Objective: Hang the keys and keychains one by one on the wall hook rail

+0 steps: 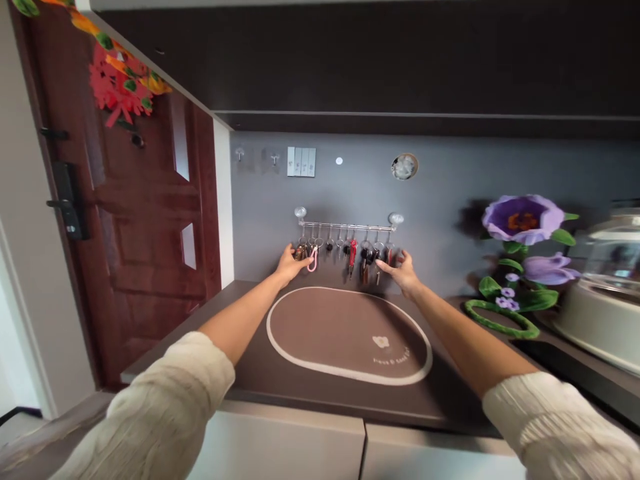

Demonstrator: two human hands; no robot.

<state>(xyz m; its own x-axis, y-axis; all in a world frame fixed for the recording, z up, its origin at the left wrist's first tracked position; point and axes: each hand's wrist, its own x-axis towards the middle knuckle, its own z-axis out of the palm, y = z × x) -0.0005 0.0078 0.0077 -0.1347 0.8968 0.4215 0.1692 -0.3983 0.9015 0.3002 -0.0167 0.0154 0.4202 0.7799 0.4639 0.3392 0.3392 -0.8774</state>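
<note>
A clear hook rail (345, 227) is fixed to the grey wall, with several bunches of keys hanging from it. At its left end my left hand (291, 265) has thumb and fingers apart around the outermost keys (301, 253), beside a pink carabiner (313, 259). My right hand (404, 272) is at the right end, thumb and fingers spread on either side of the last hanging keys (389, 255). Whether either hand touches the keys is hard to see. Between the hands hang a red key holder (353, 252) and dark key fobs (367, 256).
Below the rail lies an oval brown mat (325, 333) on the dark counter (240, 373). Purple artificial flowers (524, 220) and a white appliance with a clear dome (610, 300) stand at right. A cabinet (375, 60) overhangs. A brown door (150, 267) is at left.
</note>
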